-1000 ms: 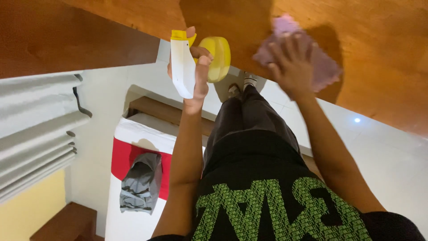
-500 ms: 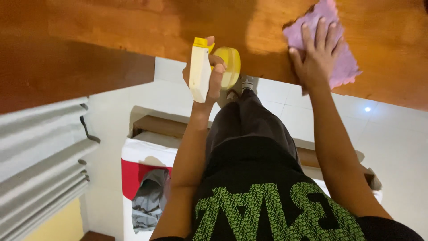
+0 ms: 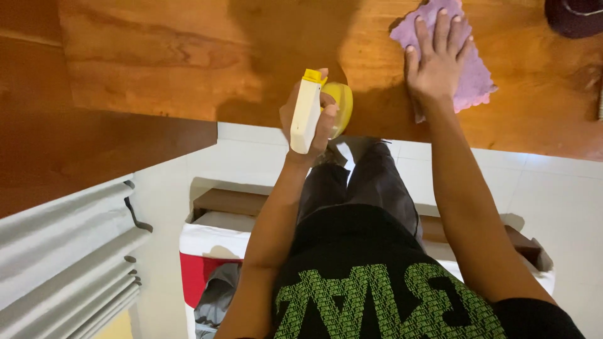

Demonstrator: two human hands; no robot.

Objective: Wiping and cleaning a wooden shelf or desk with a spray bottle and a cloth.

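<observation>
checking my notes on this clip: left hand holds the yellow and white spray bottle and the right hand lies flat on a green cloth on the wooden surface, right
Not quite: the cloth is purple, not green, as the head view shows. The rest holds: the left hand holds the yellow and white spray bottle, and the right hand lies flat on the cloth on the wooden surface.

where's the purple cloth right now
In the head view, the purple cloth lies flat on the wooden tabletop at upper right, pressed under the right hand, beside the spray bottle.

Single head-worn view, looking steeply down, close over wooden tabletop
</observation>
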